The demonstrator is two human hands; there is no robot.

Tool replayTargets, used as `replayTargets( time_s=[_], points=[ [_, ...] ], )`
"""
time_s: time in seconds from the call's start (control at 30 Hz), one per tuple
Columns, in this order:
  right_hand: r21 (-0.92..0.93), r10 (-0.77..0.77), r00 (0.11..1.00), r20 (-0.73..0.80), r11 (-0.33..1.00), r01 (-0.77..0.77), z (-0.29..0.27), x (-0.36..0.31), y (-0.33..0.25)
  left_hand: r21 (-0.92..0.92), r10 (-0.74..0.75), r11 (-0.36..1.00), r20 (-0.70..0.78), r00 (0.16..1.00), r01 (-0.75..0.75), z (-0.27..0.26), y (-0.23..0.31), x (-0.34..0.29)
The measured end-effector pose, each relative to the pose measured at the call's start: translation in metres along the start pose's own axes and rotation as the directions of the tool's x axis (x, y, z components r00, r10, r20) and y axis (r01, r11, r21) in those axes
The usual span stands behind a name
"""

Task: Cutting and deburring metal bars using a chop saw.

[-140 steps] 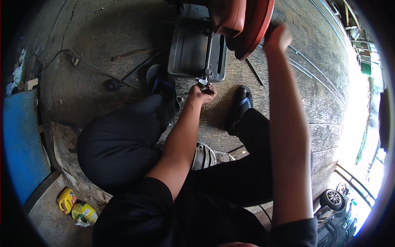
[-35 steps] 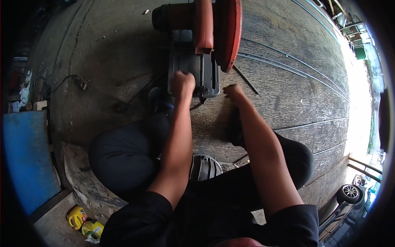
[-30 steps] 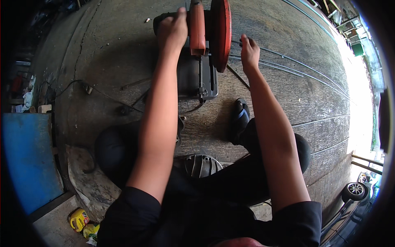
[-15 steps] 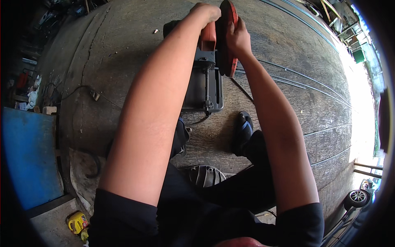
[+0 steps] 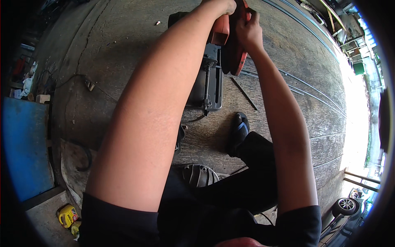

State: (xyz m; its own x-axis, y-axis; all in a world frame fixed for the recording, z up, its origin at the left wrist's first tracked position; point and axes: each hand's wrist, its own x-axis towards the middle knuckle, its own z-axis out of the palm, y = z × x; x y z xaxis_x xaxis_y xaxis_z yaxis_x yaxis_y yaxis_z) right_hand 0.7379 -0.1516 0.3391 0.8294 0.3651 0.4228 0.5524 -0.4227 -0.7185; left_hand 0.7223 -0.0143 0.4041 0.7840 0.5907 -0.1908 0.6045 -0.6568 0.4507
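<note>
Both hands' grip [image 5: 247, 31] on red chop saw [image 5: 228, 45]; yellow jug [image 5: 68, 215] well apart.

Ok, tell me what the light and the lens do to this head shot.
Head view: daylight blows out the right rim, washing out the concrete floor there; the left side by the blue panel sinks into shadow; fisheye bends the floor grooves toward the rim; the left forearm looms oversized and soft; the red chop saw stays fairly sharp.

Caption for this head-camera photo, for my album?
Both hands, left and right, grip an orange chop saw on the concrete floor.
</note>
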Motion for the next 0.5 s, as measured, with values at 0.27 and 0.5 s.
replayTargets(
  time_s=[0.27, 0.5],
  points=[
    [-0.071, -0.127, 0.989, -0.082, 0.99, 0.121, 0.012, 0.013, 0.012, -0.089, -0.056, 0.995, -0.034, 0.998, 0.053, 0.0, -0.002, -0.029],
    [0.039, -0.05, 0.998, -0.028, 0.998, 0.051, 0.007, -0.014, 0.01, -0.243, -0.116, 0.965, -0.06, 0.991, 0.098, 0.014, -0.01, -0.045]
  ],
)
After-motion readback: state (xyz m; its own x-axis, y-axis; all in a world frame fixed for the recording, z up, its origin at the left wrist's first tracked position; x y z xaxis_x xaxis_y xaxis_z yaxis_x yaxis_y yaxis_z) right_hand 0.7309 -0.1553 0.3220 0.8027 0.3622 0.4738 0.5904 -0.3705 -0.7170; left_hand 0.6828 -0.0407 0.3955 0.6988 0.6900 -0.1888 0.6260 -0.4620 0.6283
